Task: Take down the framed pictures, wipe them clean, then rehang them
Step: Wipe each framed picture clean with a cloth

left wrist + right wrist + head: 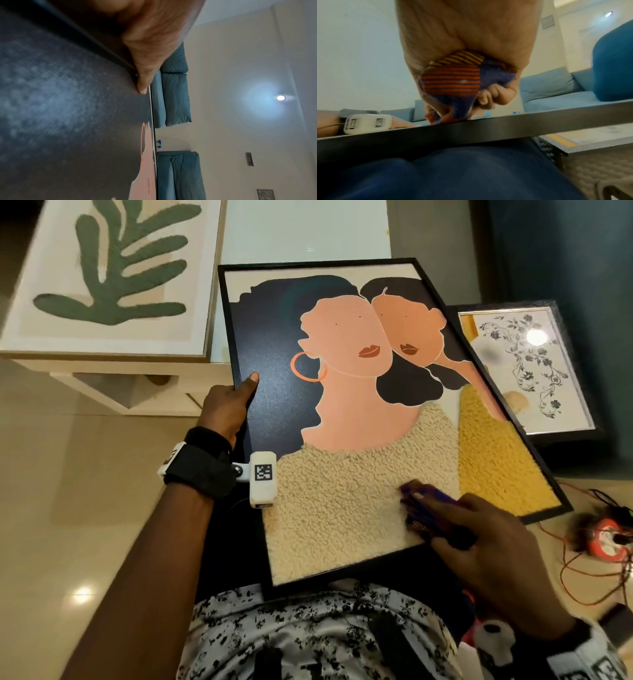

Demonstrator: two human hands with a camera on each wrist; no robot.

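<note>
Large black-framed picture (346,392) of two faces lies tilted across the person's lap, its near edge against the patterned shirt (308,631), its far right corner over the floor.

Left hand (229,409) grips the frame's left edge about halfway along. Thumb lies flat on the dark blue part of the picture; the other fingers are hidden under the frame. In the left wrist view the thumb (144,75) presses down just inside the black rim.

Right hand (479,549) is down on the cream woolly patch near the picture's bottom edge, fingers curled round a bunched cloth (424,508), purple with orange stripes. The right wrist view shows the cloth (453,79) balled in the fist, its lower end touching the picture just past the frame's rim.

Green leaf picture (106,278) in a pale frame lies flat on the white table (219,361), at its near left edge, well apart from the hands. A third picture (534,368), floral scrollwork in a dark frame, lies beyond the right side of the big frame, partly covered by it.

Orange cable reel (606,539) with loose red wire lies on the floor at right. Blue sofa (556,86) beyond.
</note>
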